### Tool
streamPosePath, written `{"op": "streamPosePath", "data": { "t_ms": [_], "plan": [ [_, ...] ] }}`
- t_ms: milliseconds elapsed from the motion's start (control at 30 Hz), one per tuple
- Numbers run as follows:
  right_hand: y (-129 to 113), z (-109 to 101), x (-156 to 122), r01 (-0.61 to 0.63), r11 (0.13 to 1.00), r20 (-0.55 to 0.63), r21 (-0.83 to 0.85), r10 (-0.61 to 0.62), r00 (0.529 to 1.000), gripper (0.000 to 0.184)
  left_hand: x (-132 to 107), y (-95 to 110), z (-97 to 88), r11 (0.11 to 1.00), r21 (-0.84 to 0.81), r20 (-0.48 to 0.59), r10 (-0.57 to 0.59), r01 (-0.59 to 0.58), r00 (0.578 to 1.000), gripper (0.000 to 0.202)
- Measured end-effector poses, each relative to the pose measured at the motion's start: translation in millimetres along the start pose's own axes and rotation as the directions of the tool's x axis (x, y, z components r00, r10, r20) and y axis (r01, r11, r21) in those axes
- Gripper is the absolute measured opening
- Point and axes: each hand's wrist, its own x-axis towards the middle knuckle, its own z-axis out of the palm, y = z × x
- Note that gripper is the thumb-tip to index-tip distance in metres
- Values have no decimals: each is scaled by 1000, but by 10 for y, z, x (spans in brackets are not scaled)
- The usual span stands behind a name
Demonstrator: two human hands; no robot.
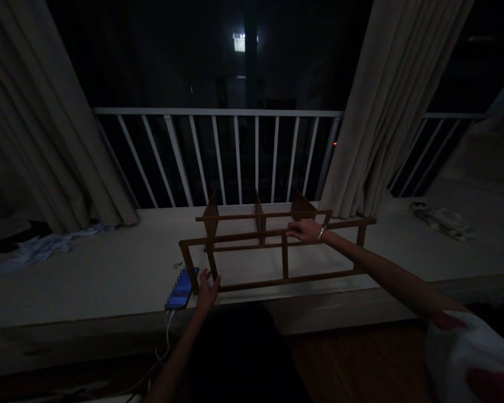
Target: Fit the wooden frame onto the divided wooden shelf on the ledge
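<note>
A brown wooden frame (284, 257) stands on the pale window ledge, with long rails and a middle post. Behind it is another brown wooden piece with upright boards (260, 215); I cannot tell whether the two are joined. My right hand (304, 230), with a silver bracelet at the wrist, is closed over the frame's upper rail near the middle post. At the frame's lower left corner is my left hand (208, 291), its thumb and fingers apart. Just left of that hand lies a lit phone (181, 288), with a white cable (168, 336) running down.
A white railing (218, 113) crosses the dark window behind the ledge (121, 280). Curtains (361, 112) hang on both sides. Crumpled patterned cloth (50, 246) lies on the left, and a bundled item (443, 221) on the right. The ledge's front edge drops to a wooden floor (353, 364).
</note>
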Motion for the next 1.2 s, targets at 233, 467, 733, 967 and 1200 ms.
{"op": "streamPosePath", "data": {
  "t_ms": [233,467,733,967,1200],
  "plan": [
    [174,234,109,-20,1000,63,-23,22,998,53,26,188,53,945,-235,180,-188,227,966,40],
    [171,723,61,-167,976,-102,139,182,978,47,-90,365,138,897,-280,144,-313,342,939,43],
    [-347,1675,-378,-359,583,-124,729,627,769,44,-43,349,73,925,-187,94,-319,331,943,44],
    [-741,2074,-256,-464,560,119,686,543,832,50,-36,300,119,931,-69,133,-347,358,928,46],
    [-812,2102,-215,-634,632,252,446,592,766,53,91,257,181,926,-29,144,-369,377,918,46]
  ]
}}
